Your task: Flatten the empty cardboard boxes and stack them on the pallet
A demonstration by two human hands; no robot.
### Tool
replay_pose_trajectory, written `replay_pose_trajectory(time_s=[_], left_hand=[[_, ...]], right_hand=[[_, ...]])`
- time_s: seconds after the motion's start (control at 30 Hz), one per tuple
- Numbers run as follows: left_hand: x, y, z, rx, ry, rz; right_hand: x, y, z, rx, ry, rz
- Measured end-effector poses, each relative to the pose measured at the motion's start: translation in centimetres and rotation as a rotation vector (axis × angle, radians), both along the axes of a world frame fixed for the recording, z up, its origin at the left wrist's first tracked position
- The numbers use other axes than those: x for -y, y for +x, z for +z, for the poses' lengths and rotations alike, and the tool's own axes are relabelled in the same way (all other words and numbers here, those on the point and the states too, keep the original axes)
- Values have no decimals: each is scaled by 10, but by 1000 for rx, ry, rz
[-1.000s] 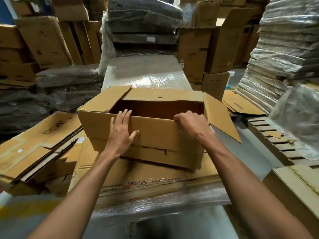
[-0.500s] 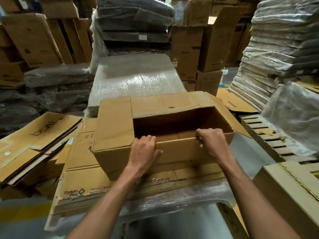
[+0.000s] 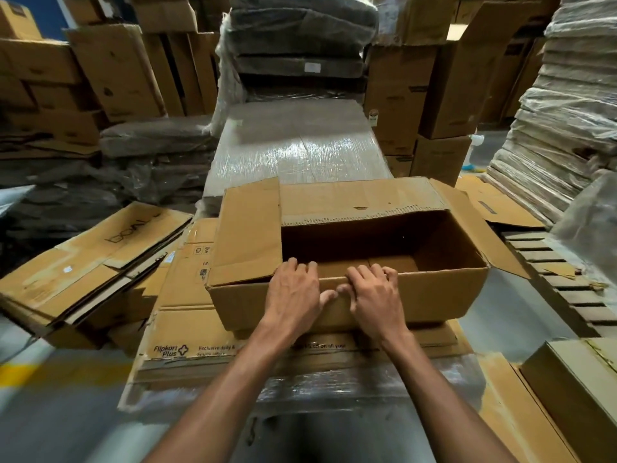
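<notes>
One empty cardboard box (image 3: 434, 295) was set upright on a stack of flattened cartons (image 3: 187, 329). It was judged light, stiff along its creases yet easily buckled (thin corrugated walls), and best taken by rim or corners. Brown, scuffed board was shown, with top flaps splayed outward. Its near rim was gripped by the left hand (image 3: 293, 295) and right hand (image 3: 377, 297), fingers curled inside.

Around me: grey floor (image 3: 521, 309) with a yellow line (image 3: 36, 374) at left; blue wall (image 3: 55, 18) far left; film-wrapped stacks (image 3: 293, 145) ahead.
</notes>
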State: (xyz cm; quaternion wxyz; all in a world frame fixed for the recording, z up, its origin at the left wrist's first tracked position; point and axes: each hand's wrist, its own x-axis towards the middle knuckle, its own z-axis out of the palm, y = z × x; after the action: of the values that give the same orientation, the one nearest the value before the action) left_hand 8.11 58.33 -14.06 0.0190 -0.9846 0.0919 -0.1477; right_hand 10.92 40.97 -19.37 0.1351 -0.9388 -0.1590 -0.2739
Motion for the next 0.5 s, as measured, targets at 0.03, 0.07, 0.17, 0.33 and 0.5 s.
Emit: replay_pose_trajectory(time_s=[0.03, 0.07, 0.17, 0.33, 0.5], left_hand=[[-2, -2, 5, 23, 12, 13], [-3, -4, 11, 49, 21, 29], [-16, -8, 34, 118, 51, 94], [-67, -3, 62, 154, 206, 337], [-108, 7, 58, 89, 257, 453]], right_hand=[[0, 0, -1, 7, 7, 4], [0, -1, -3, 16, 11, 8], [2, -1, -6, 43, 11, 15], [2, 2, -9, 70, 25, 28], [0, 2, -10, 82, 44, 29]])
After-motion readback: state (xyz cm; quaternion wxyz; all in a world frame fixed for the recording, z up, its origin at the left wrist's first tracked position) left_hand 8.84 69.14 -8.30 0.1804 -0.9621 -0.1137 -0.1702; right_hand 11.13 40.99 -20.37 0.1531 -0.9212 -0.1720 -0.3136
